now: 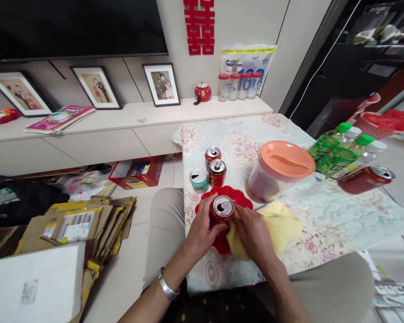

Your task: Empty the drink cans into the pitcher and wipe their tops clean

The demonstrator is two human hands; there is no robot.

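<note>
On the floor at the far left, a white box (pixel 37 287) rests against flattened cardboard (pixel 117 229), and a red open carton (pixel 134 177) stands nearer the low cabinet (pixel 114 143). Then comes the left edge of the table (pixel 218 130), which bears a flowered cloth cover. Close to that edge, about midway between the far and near edges, stands a short teal can (pixel 198 180), with a rear red can (pixel 213 154) and a front red can (pixel 217 175) just to its right. Nearer the near edge lies a scalloped red dish (pixel 237 194). The left hand (pixel 202 226) grips the held can (pixel 224 207), its opened top facing up, over the dish; whether its base touches the dish is hidden. The right hand (pixel 254 229) is closed on a yellow cloth (pixel 284 222) at the can's right side, and the rest of the cloth spreads rightward along the near edge. Behind it stands a tub with an orange lid (pixel 283 166). Towards the right edge are green-capped bottles (pixel 336 154) and, just in front of them, a larger red can (pixel 365 179).
</note>
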